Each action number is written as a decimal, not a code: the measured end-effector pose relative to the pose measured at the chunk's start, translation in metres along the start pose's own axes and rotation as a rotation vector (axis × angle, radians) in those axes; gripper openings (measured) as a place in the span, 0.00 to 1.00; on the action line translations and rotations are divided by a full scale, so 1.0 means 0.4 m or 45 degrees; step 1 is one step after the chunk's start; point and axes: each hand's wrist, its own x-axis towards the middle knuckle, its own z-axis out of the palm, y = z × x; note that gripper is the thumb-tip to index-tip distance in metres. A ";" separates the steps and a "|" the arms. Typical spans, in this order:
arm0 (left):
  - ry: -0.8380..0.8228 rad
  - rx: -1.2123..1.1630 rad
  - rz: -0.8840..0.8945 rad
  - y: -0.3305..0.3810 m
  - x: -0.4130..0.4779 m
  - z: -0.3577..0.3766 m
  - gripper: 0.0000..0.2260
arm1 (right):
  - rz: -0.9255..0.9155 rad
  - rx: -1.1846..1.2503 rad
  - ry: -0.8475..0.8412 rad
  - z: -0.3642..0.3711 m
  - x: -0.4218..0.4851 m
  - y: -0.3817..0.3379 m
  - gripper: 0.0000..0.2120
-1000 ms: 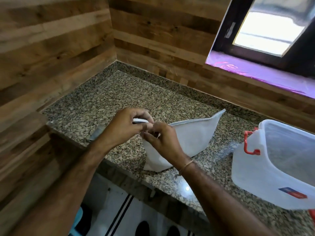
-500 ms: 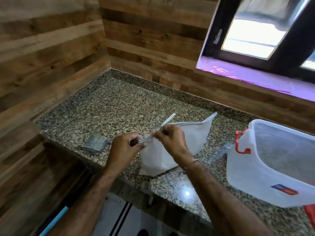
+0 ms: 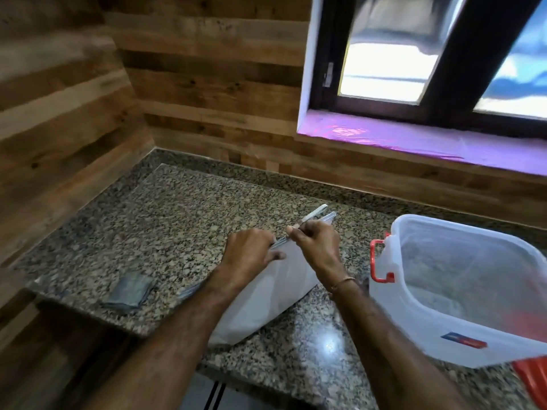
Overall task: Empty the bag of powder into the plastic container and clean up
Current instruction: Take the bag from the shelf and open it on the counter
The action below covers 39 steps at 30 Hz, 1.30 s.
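A white bag of powder [image 3: 266,300] stands on the granite counter [image 3: 177,220] near its front edge. My left hand [image 3: 248,253] grips the bag's top edge at the left. My right hand [image 3: 318,247] pinches a thin white strip [image 3: 313,214] at the bag's top seam, and the strip sticks out up and to the right. To the right stands a translucent plastic container [image 3: 461,291], lid off, with a red handle clip [image 3: 380,261]. Inside it I see only a blurred pale floor.
A small folded grey-blue cloth [image 3: 130,292] lies at the counter's left front edge. Wooden walls close the left and back sides. A window with a purple sill [image 3: 414,143] sits above the back right. A red piece [image 3: 532,380] shows at the lower right corner.
My right hand has travelled right along the bag's top, pulling the white strip further out. My left hand slid to the top edge's left part. The view tilted up and right.
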 end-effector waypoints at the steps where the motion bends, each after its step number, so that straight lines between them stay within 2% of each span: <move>1: 0.021 0.007 0.023 0.003 0.009 0.006 0.18 | 0.006 0.018 0.027 -0.021 0.015 0.011 0.18; 6: 0.144 -0.062 0.094 -0.038 -0.017 0.038 0.16 | 0.199 0.133 0.336 -0.160 0.151 0.066 0.19; 8: 0.169 -0.067 0.099 -0.026 -0.026 0.040 0.16 | 0.253 0.080 0.373 -0.171 0.187 0.080 0.20; 10: 0.133 -0.066 0.047 -0.012 -0.034 0.023 0.13 | 0.303 0.138 0.330 -0.144 0.192 0.086 0.17; 12: 0.093 -0.049 -0.052 -0.024 -0.054 0.005 0.11 | 0.360 0.374 0.232 -0.112 0.171 0.088 0.12; 14: 0.051 -0.067 -0.164 -0.064 -0.093 -0.007 0.12 | 0.406 0.581 0.108 -0.095 0.143 0.095 0.11; 17: 0.017 -0.127 -0.334 -0.127 -0.172 -0.014 0.13 | 0.338 0.751 0.002 -0.090 0.112 0.117 0.16; 19: 0.004 -0.199 -0.461 -0.166 -0.228 -0.011 0.13 | 0.254 0.800 -0.047 -0.084 0.102 0.135 0.14; 21: -0.005 -0.303 -0.546 -0.198 -0.275 -0.002 0.17 | 0.189 0.812 -0.118 -0.086 0.094 0.153 0.08; 23: 0.027 -0.451 -0.601 -0.219 -0.309 0.014 0.17 | 0.173 0.816 -0.178 -0.087 0.090 0.165 0.05; 28: 0.220 -0.650 -0.761 -0.241 -0.330 0.043 0.19 | 0.236 0.699 -0.122 -0.080 0.092 0.187 0.06; 32: 0.377 -0.793 -0.762 -0.268 -0.304 0.023 0.07 | 0.199 0.644 -0.067 -0.082 0.085 0.202 0.08; 35: 0.526 -1.146 -0.849 -0.270 -0.305 0.051 0.10 | 0.242 0.656 -0.040 -0.073 0.060 0.210 0.09; 37: 0.476 -1.396 -0.894 -0.274 -0.322 0.102 0.09 | 0.303 0.633 -0.092 -0.074 0.045 0.226 0.06; 39: 0.410 -1.493 -0.860 -0.275 -0.342 0.154 0.04 | 0.377 0.594 -0.191 -0.080 0.026 0.237 0.02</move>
